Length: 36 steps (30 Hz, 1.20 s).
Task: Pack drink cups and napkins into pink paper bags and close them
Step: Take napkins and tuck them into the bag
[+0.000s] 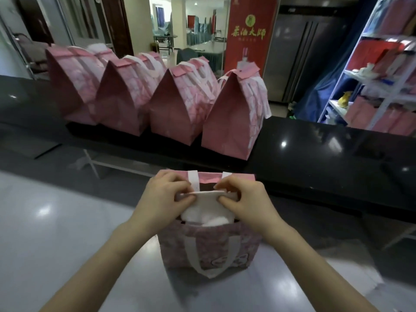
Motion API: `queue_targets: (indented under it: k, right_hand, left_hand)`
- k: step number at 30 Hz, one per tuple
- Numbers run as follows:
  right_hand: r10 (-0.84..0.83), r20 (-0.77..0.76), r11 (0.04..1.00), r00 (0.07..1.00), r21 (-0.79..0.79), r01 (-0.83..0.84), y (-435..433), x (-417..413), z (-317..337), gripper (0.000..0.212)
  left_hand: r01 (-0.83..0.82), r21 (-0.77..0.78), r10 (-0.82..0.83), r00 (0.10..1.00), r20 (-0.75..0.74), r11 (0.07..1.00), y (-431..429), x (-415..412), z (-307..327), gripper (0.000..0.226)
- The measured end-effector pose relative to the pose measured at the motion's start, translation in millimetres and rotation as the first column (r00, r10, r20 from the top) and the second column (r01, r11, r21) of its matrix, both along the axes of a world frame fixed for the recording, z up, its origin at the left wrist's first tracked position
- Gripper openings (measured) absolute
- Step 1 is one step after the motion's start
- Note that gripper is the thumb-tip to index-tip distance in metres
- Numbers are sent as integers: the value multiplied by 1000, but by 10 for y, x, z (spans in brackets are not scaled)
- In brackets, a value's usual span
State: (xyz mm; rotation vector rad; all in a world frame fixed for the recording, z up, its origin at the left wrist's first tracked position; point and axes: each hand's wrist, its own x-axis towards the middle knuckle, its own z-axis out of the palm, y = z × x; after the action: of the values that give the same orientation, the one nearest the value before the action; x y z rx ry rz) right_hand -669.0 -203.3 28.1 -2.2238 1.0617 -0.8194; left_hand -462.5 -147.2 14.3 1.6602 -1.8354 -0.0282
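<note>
Both hands, left hand [167, 194] and right hand [243, 199], pinch a white napkin [206, 210] at its top edge over the open pink bag [209, 246] on our desk [56, 233]. We judge it light, soft and easily torn, so edge grips suit; the bag's thin paper walls crease readily.

Glossy black counter [315, 140], red banner [249, 34], blue-draped shelving [371, 70], bright hall beyond.

Single head-worn view, wide-angle.
It looks forward and down, close over the grey counter [56, 221], facing the room beyond.
</note>
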Motion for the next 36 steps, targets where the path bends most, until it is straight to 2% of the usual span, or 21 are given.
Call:
queue_targets:
  k: [2,6,10,14,17,19,22,24,27,29,32,36]
  right_hand:
    - [-23,-72,996,997,80,29,-8,106,-84,17]
    - [-139,-116,982,984,113,152,-77,232,-204,16]
    - [-160,-298,962,941,165,216,-176,268,-290,27]
    - [-228,-361,966,904,35,257,-177,268,-387,39]
    - [-224,-327,973,918,-20,231,-97,223,-384,27]
    - [-212,-287,977,934,-89,194,-16,141,-344,19]
    - [-228,-228,947,947,-279,161,151,-86,-243,14]
    - [-271,-199,898,942,-405,173,281,-345,-209,13]
    - [-362,-214,845,908,-485,223,458,-934,-258,12]
    - [-431,-274,842,860,-465,273,550,-1442,-370,11]
    - [-518,-474,855,711,-306,419,712,-2285,-636,22]
    - [-565,-572,780,595,-137,610,930,-3325,-1029,33]
  left_hand:
    - [32,62,-37,996,83,998,-84,145,-94,8]
    - [160,132,-174,979,105,978,-226,286,-158,14]
    - [194,213,-242,943,228,958,-282,326,-208,49]
    - [167,279,-251,920,300,946,-245,326,-244,75]
    - [143,247,-212,934,286,959,-195,298,-209,68]
    - [91,147,-126,961,248,985,-155,239,-160,52]
    - [-1,-45,7,992,126,999,-116,52,-77,28]
    - [43,-110,-37,998,50,993,-70,-204,5,17]
    - [237,-112,-242,969,-38,965,-2,-835,94,9]
    - [348,-48,-349,937,-6,936,-3,-1364,63,10]
    - [440,103,-444,896,24,892,-85,-2226,-160,14]
    - [520,259,-550,834,54,814,-241,-3320,-633,21]
